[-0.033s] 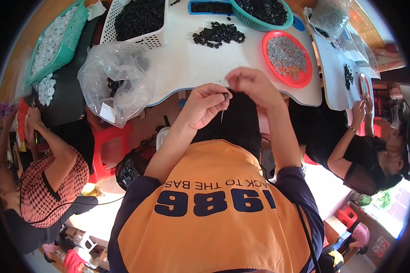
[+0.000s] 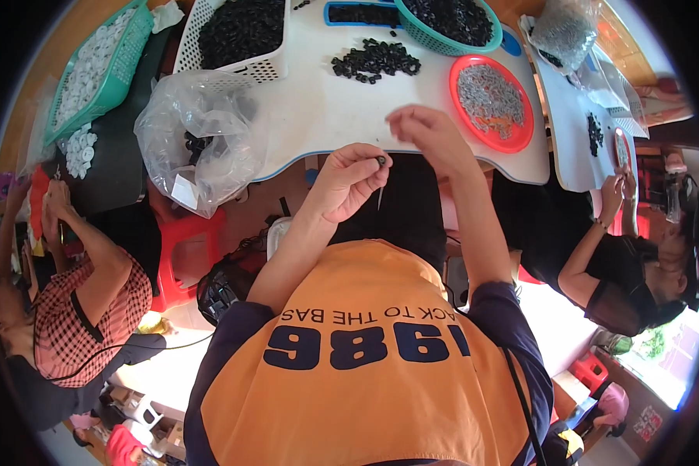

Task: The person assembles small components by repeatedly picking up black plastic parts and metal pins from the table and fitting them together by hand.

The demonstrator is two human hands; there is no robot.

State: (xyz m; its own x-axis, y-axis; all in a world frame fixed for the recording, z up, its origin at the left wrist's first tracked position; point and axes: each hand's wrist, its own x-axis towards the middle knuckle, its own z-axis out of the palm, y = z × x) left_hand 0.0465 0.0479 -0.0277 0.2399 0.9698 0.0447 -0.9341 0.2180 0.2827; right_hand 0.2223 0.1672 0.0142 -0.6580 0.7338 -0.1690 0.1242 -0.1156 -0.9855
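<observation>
My left hand (image 2: 351, 179) pinches a small round black plastic part (image 2: 381, 161) between thumb and fingertips, just off the table's near edge. A thin pale sliver hangs below that hand against the dark trousers; I cannot tell what it is. To its right, my right hand (image 2: 435, 144) is raised apart from the part, fingers loosely bent and slightly blurred, with nothing visible in them. Beyond both hands, a pile of small black parts (image 2: 375, 60) lies on the white table (image 2: 311, 109). A red round tray (image 2: 526, 116) at the right holds many small silvery metal pieces.
A white basket (image 2: 245, 71) and a green basket (image 2: 443, 45) hold black parts, with a blue tray (image 2: 330, 14) between them. A clear plastic bag (image 2: 198, 116) hangs over the table's left edge. People work at both sides; a red stool (image 2: 182, 248) stands lower left.
My right hand has moved slightly up and away from my left hand. The left hand keeps its pinch on the black part, and the whole view has shifted a little.
</observation>
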